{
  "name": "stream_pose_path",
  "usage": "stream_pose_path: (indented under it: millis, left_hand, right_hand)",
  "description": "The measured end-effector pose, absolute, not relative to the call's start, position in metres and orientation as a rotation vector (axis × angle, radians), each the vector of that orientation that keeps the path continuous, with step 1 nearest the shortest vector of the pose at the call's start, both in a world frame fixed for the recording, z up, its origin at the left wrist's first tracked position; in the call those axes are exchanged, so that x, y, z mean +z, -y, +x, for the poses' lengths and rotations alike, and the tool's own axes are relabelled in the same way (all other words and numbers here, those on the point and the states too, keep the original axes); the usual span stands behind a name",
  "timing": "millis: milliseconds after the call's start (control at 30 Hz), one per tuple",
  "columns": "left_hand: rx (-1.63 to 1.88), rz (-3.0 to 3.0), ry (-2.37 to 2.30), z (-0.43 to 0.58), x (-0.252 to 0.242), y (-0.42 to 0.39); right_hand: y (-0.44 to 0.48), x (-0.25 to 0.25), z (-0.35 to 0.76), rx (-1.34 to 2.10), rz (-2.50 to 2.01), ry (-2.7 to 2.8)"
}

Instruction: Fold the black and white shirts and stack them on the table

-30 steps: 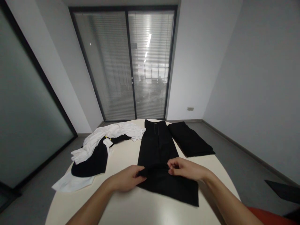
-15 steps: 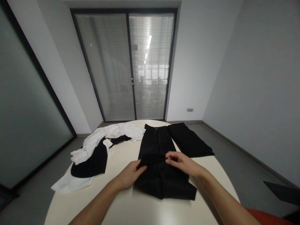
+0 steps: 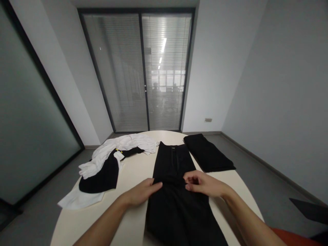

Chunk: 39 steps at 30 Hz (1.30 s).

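So the biggest thing here is a pale round-edged table [image 3: 132,171], and right down the middle of it are what look like black trousers [image 3: 176,213]. Long axis runs basically straight away from the person: waist end at the far side, near end dropping out of the bottom of the view. There's a bunched ridge going across them, side to side, and both hands are on that line, so the grip sits crosswise to the length, with cloth lying both beyond it and on the person's side of it.

Off to the left there's a loose white garment [image 3: 125,142], with a dark garment [image 3: 102,177] partly under it. Over on the right, a flat black folded garment [image 3: 208,153] lies just beside the trousers' upper part; the right hand is the nearer one to that.

Hands: the left hand [image 3: 140,192] has the left edge, thumb on top and fingers mostly hidden. The right hand [image 3: 204,184] pinches the right end of the ridge, thumb and fingertips close together. Can't tell how many layers either one has.

Tiniest bit: yellow marks [image 3: 119,150] on the dark garment.
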<state>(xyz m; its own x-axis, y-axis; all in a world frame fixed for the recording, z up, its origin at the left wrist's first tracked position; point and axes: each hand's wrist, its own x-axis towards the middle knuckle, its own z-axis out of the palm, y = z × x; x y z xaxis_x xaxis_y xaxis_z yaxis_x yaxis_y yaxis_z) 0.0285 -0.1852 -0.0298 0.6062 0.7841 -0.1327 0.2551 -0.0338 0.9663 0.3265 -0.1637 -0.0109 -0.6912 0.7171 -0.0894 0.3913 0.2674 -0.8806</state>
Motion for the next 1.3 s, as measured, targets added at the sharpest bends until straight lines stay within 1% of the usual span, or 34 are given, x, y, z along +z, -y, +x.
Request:
stream_pose_path:
  millis: [67,100,167,267,367,533,600,667,800,900,967,1100,1233,1300]
  left_hand:
    - [0.737,1.515,-0.966,0.029,-0.039,0.179]
    - [0.787,1.474,-0.982,0.028,-0.044,0.176]
    - [0.799,1.411,-0.966,0.028,-0.053,0.171]
    - [0.74,1.397,-0.95,0.029,-0.055,0.169]
    - [0.606,1.446,-0.984,0.028,-0.047,0.173]
    - [0.166,1.334,-0.832,0.018,-0.039,0.178]
    - [0.119,1.303,-0.806,0.015,-0.039,0.178]
    - [0.231,1.32,-0.817,0.014,-0.039,0.176]
    - [0.667,1.32,-0.815,0.021,-0.037,0.17]
    - [0.86,1.308,-0.873,0.028,-0.041,0.166]
    - [0.877,1.313,-0.903,0.031,-0.048,0.165]
    - [0.821,1.323,-0.907,0.032,-0.056,0.165]
    - [0.69,1.433,-0.998,0.028,-0.051,0.168]
    - [0.703,1.486,-0.979,0.028,-0.045,0.17]
  right_hand:
    - [0.155,-0.014,0.326,1.131,-1.061,2.177]
    - [0.15,-0.017,0.326,1.031,-1.083,2.162]
    - [0.141,-0.026,0.324,0.897,-1.116,2.154]
    - [0.134,-0.037,0.32,0.816,-1.145,2.201]
    - [0.138,-0.039,0.319,0.861,-1.147,2.283]
    - [0.16,-0.024,0.316,1.179,-1.066,2.414]
    - [0.166,-0.018,0.315,1.218,-1.039,2.421]
    - [0.167,-0.015,0.314,1.128,-1.031,2.387]
    - [0.152,-0.016,0.314,0.74,-1.069,2.245]
    - [0.137,-0.023,0.312,0.537,-1.146,2.205]
    - [0.13,-0.029,0.311,0.502,-1.183,2.258]
    - [0.133,-0.037,0.308,0.556,-1.179,2.389]
    - [0.147,-0.031,0.303,0.647,-1.155,2.467]
    - [0.151,-0.023,0.3,0.661,-1.164,2.476]
